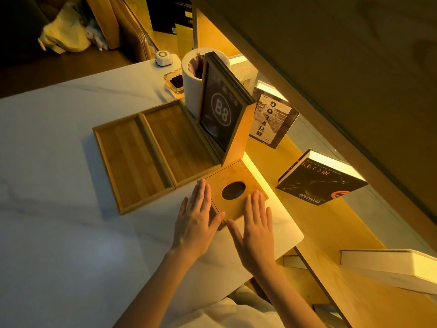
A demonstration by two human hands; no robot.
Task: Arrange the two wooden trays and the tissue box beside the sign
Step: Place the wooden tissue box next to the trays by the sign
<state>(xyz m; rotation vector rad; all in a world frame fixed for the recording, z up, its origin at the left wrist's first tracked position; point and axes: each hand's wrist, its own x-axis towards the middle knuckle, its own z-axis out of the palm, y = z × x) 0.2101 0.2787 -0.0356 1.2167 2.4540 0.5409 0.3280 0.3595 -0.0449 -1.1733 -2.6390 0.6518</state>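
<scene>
Here my left hand [197, 217] lies flat and open against the tissue box [233, 191] at its nine o'clock side; my right hand [256, 223], equally open, rests on its lid. The sign [218, 112] stands at twelve o'clock, touching it.

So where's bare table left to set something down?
Free: the wide white table left of the outer tray, and the stretch in front of both trays, left of the left hand. Crowded: the far edge, with the inner tray, sign, white bin, ashtray and tissue box packed together.
</scene>
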